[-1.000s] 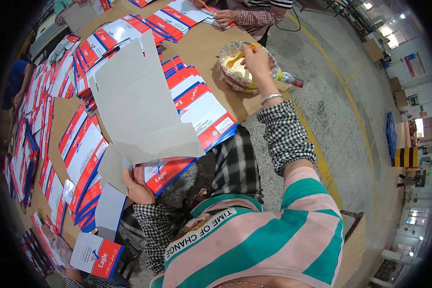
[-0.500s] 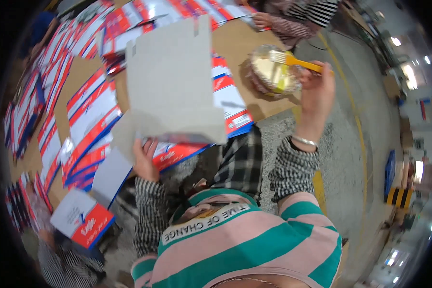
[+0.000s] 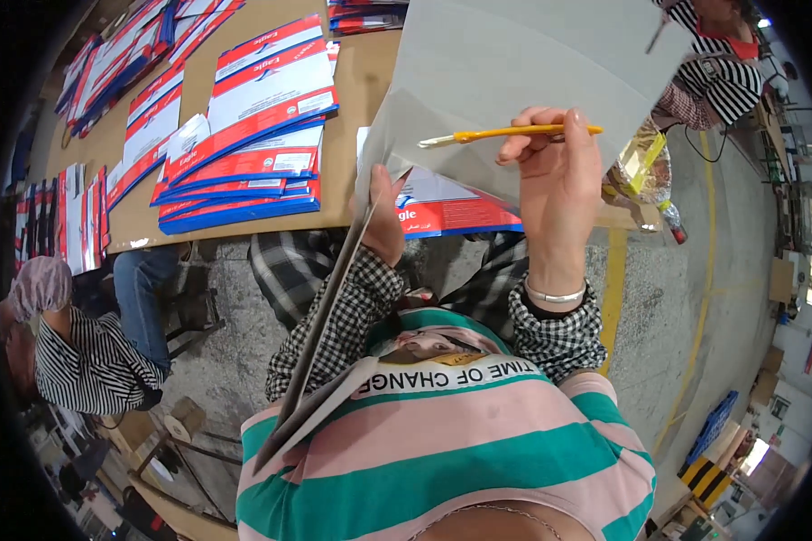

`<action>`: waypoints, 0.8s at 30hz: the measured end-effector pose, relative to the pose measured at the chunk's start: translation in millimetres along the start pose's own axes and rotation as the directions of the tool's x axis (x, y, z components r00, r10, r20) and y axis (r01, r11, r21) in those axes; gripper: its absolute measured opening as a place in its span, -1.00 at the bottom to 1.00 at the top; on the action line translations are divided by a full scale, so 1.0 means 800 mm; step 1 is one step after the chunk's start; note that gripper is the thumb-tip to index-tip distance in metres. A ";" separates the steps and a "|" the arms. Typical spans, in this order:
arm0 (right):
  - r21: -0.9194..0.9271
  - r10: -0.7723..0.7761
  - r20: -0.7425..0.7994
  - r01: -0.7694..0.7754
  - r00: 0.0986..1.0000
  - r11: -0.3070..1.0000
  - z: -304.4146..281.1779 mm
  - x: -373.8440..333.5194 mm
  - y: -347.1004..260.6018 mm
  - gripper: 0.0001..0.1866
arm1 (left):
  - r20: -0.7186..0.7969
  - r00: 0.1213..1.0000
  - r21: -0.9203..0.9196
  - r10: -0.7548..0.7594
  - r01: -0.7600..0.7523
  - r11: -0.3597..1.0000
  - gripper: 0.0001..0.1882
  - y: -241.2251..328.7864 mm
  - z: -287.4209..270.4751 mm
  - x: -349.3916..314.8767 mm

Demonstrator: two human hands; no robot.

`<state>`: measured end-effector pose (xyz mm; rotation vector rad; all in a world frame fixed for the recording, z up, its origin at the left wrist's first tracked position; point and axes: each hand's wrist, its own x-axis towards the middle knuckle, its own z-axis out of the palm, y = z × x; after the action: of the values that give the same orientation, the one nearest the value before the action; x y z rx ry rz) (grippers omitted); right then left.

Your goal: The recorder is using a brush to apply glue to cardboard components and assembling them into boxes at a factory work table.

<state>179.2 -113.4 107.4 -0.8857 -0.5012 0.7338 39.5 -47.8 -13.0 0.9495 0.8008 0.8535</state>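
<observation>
My left hand (image 3: 386,221) grips a large grey cardboard sheet (image 3: 523,68) near its fold, with the thumb upright on the grey face. One folded flap of it hangs down beside my left forearm. In my right hand (image 3: 559,185), a flat brush (image 3: 505,132) with a yellow handle is pinched, its pale bristles pointing left over the grey face. Whether the bristles touch the cardboard, I cannot tell. Beneath the sheet shows a red, white and blue printed piece (image 3: 451,216) at the table's edge. A plastic-wrapped tub (image 3: 645,171) with yellow tape is partly hidden behind the cardboard.
Overlapping printed card pieces (image 3: 244,167) are piled on the brown table (image 3: 361,77) to the left. Further stacks lie at the far left. One person in striped sleeves (image 3: 90,361) sits at the lower left; another (image 3: 717,90) is at the upper right.
The brush has travelled left from over the tub to the cardboard. The cardboard now lies further right in view and covers part of the tub. My head view has shifted too.
</observation>
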 end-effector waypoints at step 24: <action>-0.405 0.111 0.262 0.005 0.959 0.914 0.013 -0.001 0.024 -0.85 | 0.073 0.997 -0.065 0.025 -0.020 0.998 -0.35 0.019 0.010 -0.011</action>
<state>164.6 -100.9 97.3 -1.1903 -0.9070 0.8272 38.9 -53.1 5.6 0.9293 0.6961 0.8539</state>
